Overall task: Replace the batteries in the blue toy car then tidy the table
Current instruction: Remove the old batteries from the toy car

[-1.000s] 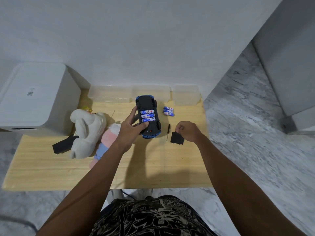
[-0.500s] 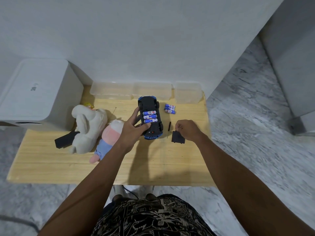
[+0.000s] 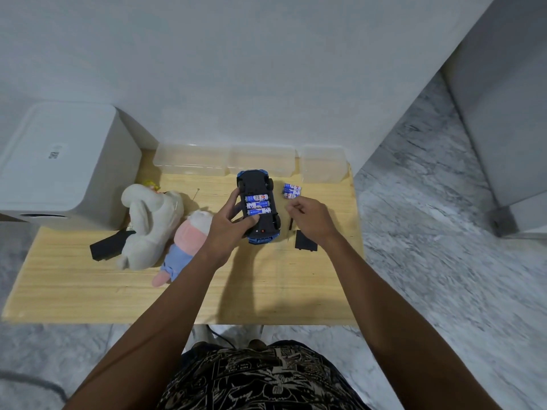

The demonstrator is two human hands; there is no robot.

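Toy car: blue toy car [image 3: 259, 207] lies belly-up on the wooden table [image 3: 88, 291], toward the back, its nose pointing at the far edge.
Battery bay: open, with three blue-and-white batteries [image 3: 257, 204] seated side by side across the chassis.
Left hand: left hand [image 3: 233, 223] grasps the car from its left flank, thumb over the bay's near edge, fingers curled along the side.
Right hand: right hand [image 3: 310, 217] hovers just right of the car, fingers loosely bent; whether the fingertips pinch anything is too small to tell.
Change: half a second ago the right hand rested on the black cover; now it is lifted off and nearer the spare cells, and the cover lies bare.
Black cover: black cover [image 3: 305, 240] flat on the table, beside the right wrist.
Screwdriver: slim dark screwdriver [image 3: 290, 227] between car and cover, partly hidden by the hand.
Spare cells: loose batteries [image 3: 292, 191] right of the car's front, just beyond the right fingertips.
Plush toys: white plush [image 3: 148, 223] and pink-and-blue plush [image 3: 185, 241] left of the car, touching each other.
Black object: black object [image 3: 108, 245] half under the white plush; unidentifiable.
Containers: three clear containers [image 3: 192, 162] along the back wall.
Room: white box [image 3: 59, 161] left of the table, grey marbled floor [image 3: 429, 247], pale wall.
Cut off: both forearms and patterned shorts run out of frame at the bottom.
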